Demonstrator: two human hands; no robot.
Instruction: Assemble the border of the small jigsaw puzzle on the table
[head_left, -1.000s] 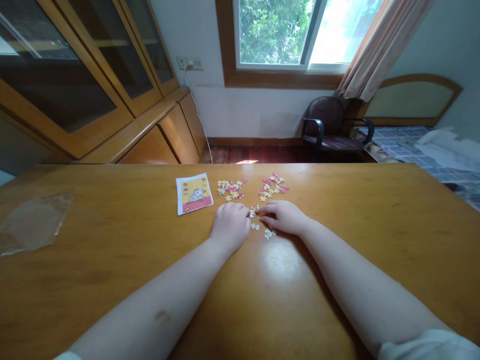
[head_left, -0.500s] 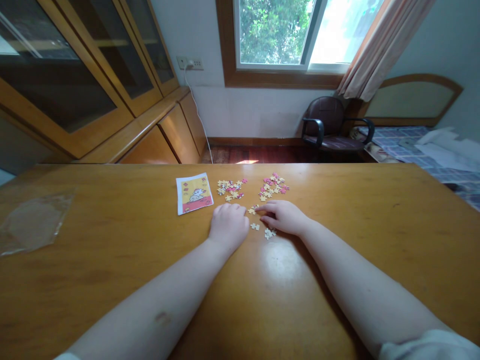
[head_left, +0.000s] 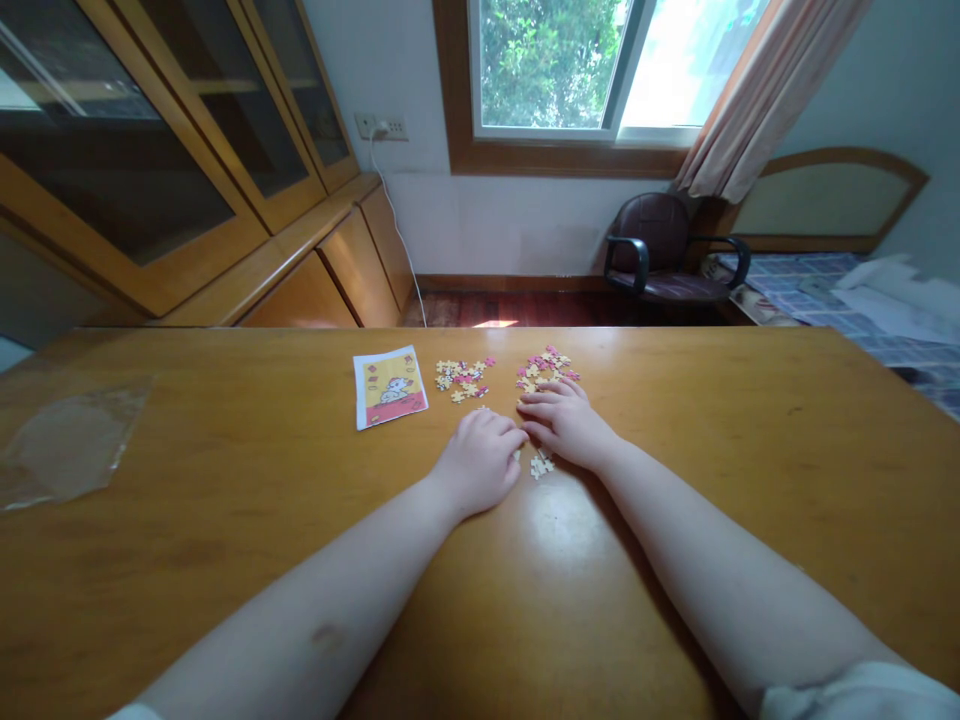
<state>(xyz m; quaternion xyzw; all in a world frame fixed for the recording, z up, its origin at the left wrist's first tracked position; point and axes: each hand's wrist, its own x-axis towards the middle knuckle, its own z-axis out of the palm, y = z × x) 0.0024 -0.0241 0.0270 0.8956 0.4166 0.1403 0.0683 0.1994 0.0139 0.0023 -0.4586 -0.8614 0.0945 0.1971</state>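
Observation:
My left hand (head_left: 482,462) rests on the table with its fingers curled, its fingertips close to my right thumb. A pale edge of a puzzle piece shows beside those fingers; what lies beneath the hand is hidden. My right hand (head_left: 568,424) lies with fingers stretched out at the near edge of the right pile of pink and yellow puzzle pieces (head_left: 551,362). Below my right hand sits a small cluster of pale puzzle pieces (head_left: 540,466). Another pile of puzzle pieces (head_left: 460,377) is scattered beyond my left hand.
A picture card (head_left: 391,388) with a white animal on yellow and pink lies left of the piles. Farther left is a clear plastic bag (head_left: 71,440) on the wooden table (head_left: 712,400). Past the table stand a cabinet (head_left: 292,290) and an armchair (head_left: 656,245).
My left hand has slid right, covering the loose pieces between the hands. My right hand has shifted slightly away from me, its fingers now at the right pile's near edge.

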